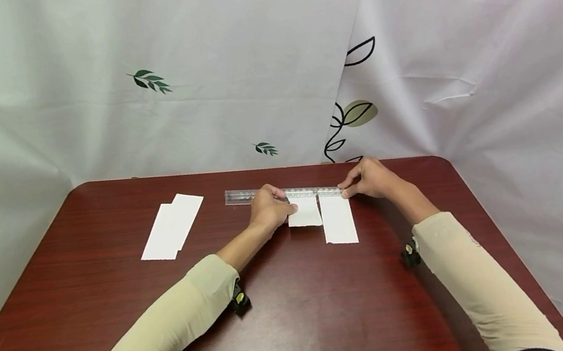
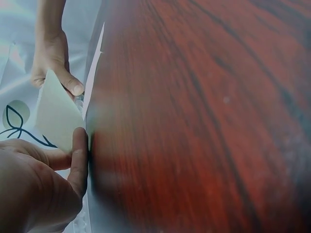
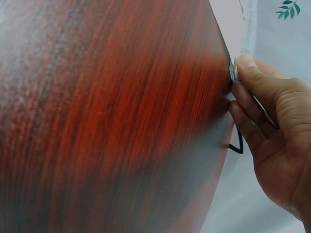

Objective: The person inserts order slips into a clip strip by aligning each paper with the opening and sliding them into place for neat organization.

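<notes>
A clear ruler [image 1: 240, 196] lies across the far part of the table. My right hand [image 1: 371, 179] pinches its right end; in the right wrist view the thumb and fingers of that hand [image 3: 282, 111] close on the ruler's tip. My left hand [image 1: 267, 207] is at the ruler's middle, its thumb on a short white paper piece [image 1: 305, 215]. In the left wrist view this paper [image 2: 58, 114] stands raised beside the fingers of my left hand [image 2: 43, 184]. A longer white strip [image 1: 339, 222] lies to the right, its top edge at the ruler.
Two overlapping white paper strips [image 1: 170, 228] lie on the left of the dark red table [image 1: 293, 310]. A pale cloth with leaf prints [image 1: 222, 86] hangs behind the table's far edge.
</notes>
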A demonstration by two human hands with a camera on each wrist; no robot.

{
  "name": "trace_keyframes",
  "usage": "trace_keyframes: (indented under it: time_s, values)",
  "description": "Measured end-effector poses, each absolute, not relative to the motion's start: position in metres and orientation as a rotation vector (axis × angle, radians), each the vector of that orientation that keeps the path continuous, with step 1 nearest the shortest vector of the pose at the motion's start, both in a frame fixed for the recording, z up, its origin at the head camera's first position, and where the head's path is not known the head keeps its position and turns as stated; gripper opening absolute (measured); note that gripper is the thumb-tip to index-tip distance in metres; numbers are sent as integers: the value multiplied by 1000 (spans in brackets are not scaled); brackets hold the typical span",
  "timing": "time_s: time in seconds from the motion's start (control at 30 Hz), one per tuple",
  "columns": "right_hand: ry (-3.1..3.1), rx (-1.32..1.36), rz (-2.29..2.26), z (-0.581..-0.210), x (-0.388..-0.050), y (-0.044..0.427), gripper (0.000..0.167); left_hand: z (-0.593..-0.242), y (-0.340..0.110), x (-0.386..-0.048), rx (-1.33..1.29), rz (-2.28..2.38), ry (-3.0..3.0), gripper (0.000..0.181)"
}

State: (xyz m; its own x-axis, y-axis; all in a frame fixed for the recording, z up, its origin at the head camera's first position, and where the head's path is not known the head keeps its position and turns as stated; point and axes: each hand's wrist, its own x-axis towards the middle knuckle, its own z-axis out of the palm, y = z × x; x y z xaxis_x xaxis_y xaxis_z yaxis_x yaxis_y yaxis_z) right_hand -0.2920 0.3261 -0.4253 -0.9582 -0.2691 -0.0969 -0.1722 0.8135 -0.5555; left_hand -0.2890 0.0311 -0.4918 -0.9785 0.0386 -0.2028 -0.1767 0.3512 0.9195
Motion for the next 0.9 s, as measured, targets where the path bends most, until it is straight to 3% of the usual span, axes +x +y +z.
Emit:
trace_keyframes:
  time_s: [0.57, 0.9]
  values:
    - [2823, -328, -846, -426, -292, 326, 19, -481, 30, -281, -162, 1627, 2406, 37]
    - [2830, -344, -844, -426, -291, 326, 18, -454, 31, -255, -170, 1689, 2382, 17]
